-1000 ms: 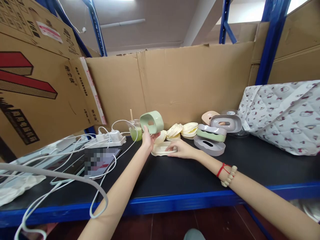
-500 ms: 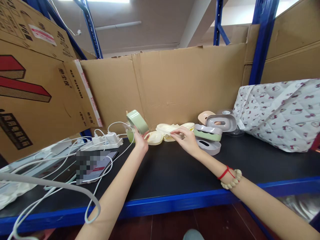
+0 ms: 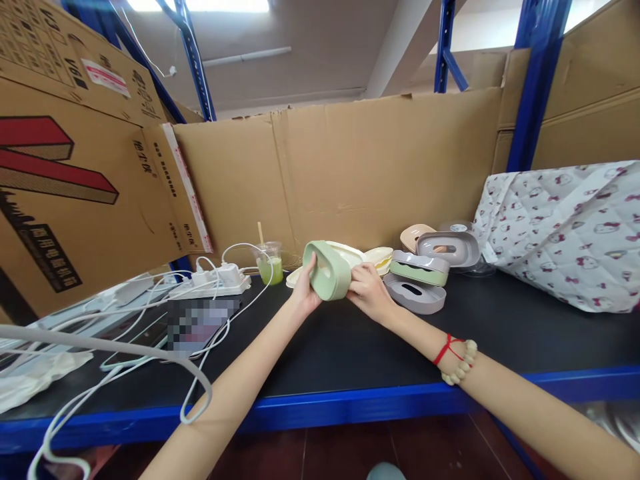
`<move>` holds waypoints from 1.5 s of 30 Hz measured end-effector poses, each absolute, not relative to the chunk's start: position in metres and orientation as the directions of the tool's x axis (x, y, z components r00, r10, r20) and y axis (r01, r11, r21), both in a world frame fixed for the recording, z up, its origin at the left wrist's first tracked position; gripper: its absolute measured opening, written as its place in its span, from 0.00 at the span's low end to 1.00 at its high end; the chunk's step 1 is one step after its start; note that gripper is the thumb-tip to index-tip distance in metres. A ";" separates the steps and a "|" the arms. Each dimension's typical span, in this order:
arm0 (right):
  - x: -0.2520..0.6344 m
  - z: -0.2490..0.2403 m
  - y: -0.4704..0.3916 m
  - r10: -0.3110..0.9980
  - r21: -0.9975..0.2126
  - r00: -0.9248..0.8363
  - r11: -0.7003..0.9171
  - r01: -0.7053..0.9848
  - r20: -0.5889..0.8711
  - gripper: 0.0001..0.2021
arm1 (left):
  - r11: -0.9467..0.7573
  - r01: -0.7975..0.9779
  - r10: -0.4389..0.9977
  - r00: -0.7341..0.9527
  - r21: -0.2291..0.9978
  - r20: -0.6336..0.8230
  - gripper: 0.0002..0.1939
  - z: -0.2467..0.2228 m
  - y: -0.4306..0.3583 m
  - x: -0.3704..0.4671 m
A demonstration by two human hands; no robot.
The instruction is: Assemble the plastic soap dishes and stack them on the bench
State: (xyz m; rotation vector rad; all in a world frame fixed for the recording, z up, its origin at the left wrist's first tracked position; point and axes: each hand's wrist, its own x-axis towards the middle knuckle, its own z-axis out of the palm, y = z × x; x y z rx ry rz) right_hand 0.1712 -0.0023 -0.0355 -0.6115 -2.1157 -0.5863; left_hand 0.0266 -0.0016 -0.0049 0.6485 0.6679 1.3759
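Note:
A light green oval plastic piece [image 3: 334, 275] with a slot is gripped by my left hand [image 3: 306, 288], thumb over its near face. My right hand [image 3: 369, 292] has its fingers closed at the piece's right edge; whether something thin is between them is hidden. Behind the hands lie cream-coloured pieces [image 3: 379, 258], partly covered by the green one. Just right of my right hand, a grey slotted piece [image 3: 417, 295] lies under a green and grey wavy-edged piece [image 3: 420, 267]. Farther back are a grey oval lid [image 3: 449, 249] and a peach lid [image 3: 414, 237].
A cup of green drink [image 3: 270, 267] stands behind my left hand. A power strip [image 3: 215, 283], white cables and a dark flat device [image 3: 203, 327] lie left. A patterned quilted bag [image 3: 565, 233] is right. Cardboard [image 3: 340, 180] lines the back.
My left hand has brought the green piece right and turned its slotted face toward me. My right hand has moved from the cream pieces to the green piece's edge.

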 end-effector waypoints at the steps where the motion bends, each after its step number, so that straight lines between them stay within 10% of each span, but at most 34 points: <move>1: 0.170 -0.035 -0.004 0.219 0.179 -0.534 0.784 0.594 0.817 0.10 | 0.088 -0.650 0.996 0.068 0.755 -0.057 0.12 -0.004 -0.002 0.026; 8: 0.168 -0.028 -0.014 0.425 -0.325 -0.049 0.757 0.567 0.904 0.19 | -0.051 -0.550 0.998 -0.054 0.834 0.025 0.09 -0.009 0.004 0.020; 14: 0.167 -0.044 0.007 0.825 -0.777 0.021 0.524 0.349 0.565 0.34 | -0.221 -0.431 0.967 -0.211 0.875 0.140 0.13 -0.015 0.002 0.028; 27: 0.168 -0.034 0.007 0.872 -0.881 0.144 0.446 0.158 0.468 0.20 | -0.125 -0.243 0.992 -0.030 0.962 0.121 0.11 -0.021 0.002 0.030; 37: 0.161 -0.020 -0.020 0.986 -0.997 -0.159 0.060 0.047 0.052 0.23 | 0.015 -0.302 0.992 0.128 0.953 0.025 0.18 -0.019 -0.003 0.031; 45: 0.162 -0.022 -0.013 0.955 -0.954 0.006 0.295 -0.041 0.295 0.17 | -0.209 -0.142 0.977 0.011 0.967 0.213 0.24 -0.029 0.006 0.030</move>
